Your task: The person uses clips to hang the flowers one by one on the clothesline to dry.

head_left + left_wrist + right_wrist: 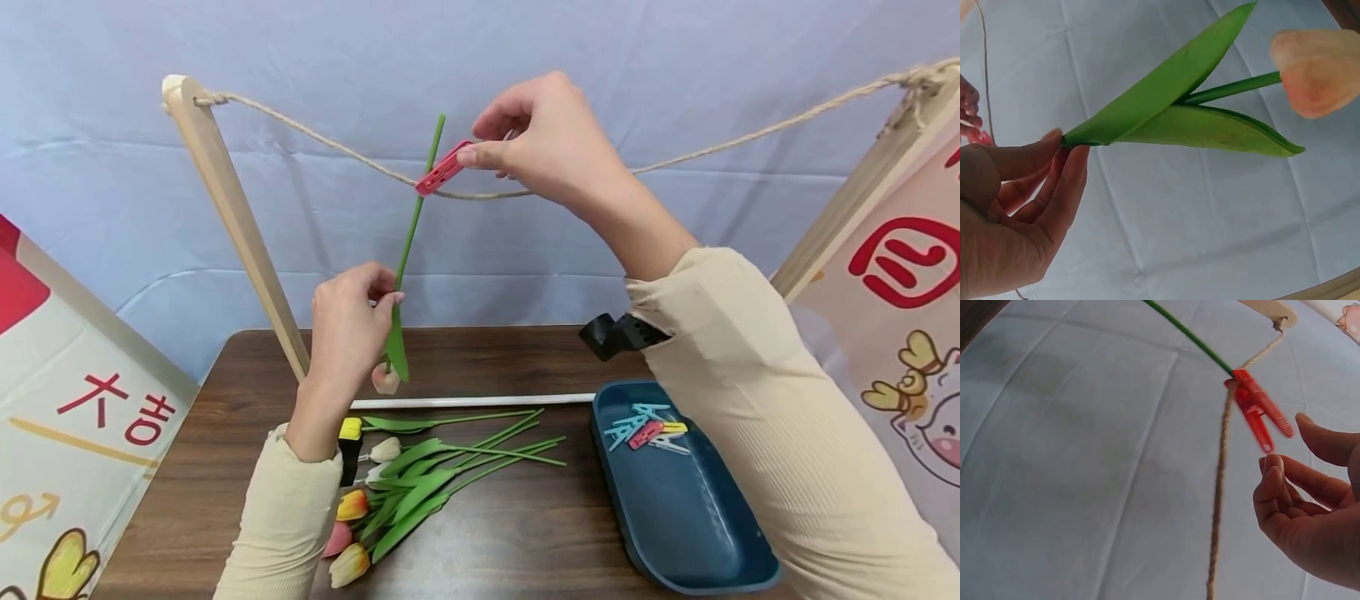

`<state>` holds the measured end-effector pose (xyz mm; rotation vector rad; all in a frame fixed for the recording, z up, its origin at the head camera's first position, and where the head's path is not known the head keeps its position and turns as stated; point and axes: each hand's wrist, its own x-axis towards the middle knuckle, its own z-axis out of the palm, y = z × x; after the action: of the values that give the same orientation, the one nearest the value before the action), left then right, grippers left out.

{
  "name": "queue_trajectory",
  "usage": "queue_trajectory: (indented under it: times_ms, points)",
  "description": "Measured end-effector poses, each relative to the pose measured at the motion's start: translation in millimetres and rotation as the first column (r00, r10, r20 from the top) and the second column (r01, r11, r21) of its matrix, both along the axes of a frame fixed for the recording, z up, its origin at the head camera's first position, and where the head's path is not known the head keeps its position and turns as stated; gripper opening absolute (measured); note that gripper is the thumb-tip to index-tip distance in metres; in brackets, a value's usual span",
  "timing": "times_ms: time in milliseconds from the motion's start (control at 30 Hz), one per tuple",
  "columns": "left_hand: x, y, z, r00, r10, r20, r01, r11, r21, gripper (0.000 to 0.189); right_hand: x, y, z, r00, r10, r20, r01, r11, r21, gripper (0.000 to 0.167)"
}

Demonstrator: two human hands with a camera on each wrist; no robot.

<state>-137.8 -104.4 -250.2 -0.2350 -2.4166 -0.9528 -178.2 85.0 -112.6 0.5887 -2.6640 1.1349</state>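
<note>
- One pink peg (442,168) sits where the stem of a tulip (410,233) crosses the rope (1219,481), a little left of the lowest part of the sag in the head view
- Left hand (348,333): thumb and fingertips pinch the tulip at the base of its leaves (1154,94), well below the rope
- Right hand (551,137): fingers loosely parted around the peg's handles, with a gap at the thumb in the right wrist view; whether another fingertip brushes a handle, I cannot tell
- To do this well, I would check that stem and rope both lie deep in the peg's bite, then ease off the left pinch slowly; a smooth stem could slip or swivel under a shallow bite
- Direction: the tulip points bloom-down, its bloom (1316,72) lowest, above the table (487,350) toward the far left corner, its bare stem end uppermost, above the rope
- Long axis: steep, top leaning right in the head view, running across the rope rather than along it
</note>
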Motion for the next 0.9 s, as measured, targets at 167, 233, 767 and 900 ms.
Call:
queue_trajectory:
  times_ms: [167,233,767,900]
  points:
    - [-1.4,-1.2,-2.6,1.000,0.002,0.030,-0.002,1.000,0.008,0.006,5.4,8,-6.3,1.000,-0.008,0.017,0.009,0.999,-0.049,0.025]
    - [-1.9,-2.2,-4.0,0.999,0.004,0.039,-0.004,1.000,0.005,0.006,6.7,11,-8.6,0.999,0.000,0.033,0.002,0.998,-0.062,0.022]
    - [-4.3,-17.2,-13.5,0.997,0.054,0.050,-0.053,0.998,-0.028,0.004,4.7,53,-37.2,0.940,0.163,0.301,-0.221,0.960,0.171,0.013]
    - [-3.5,-20.4,-16.0,0.998,0.056,0.042,-0.054,0.998,-0.031,0.005,3.8,74,-51.9,0.932,0.148,0.330,-0.220,0.957,0.190,0.015]
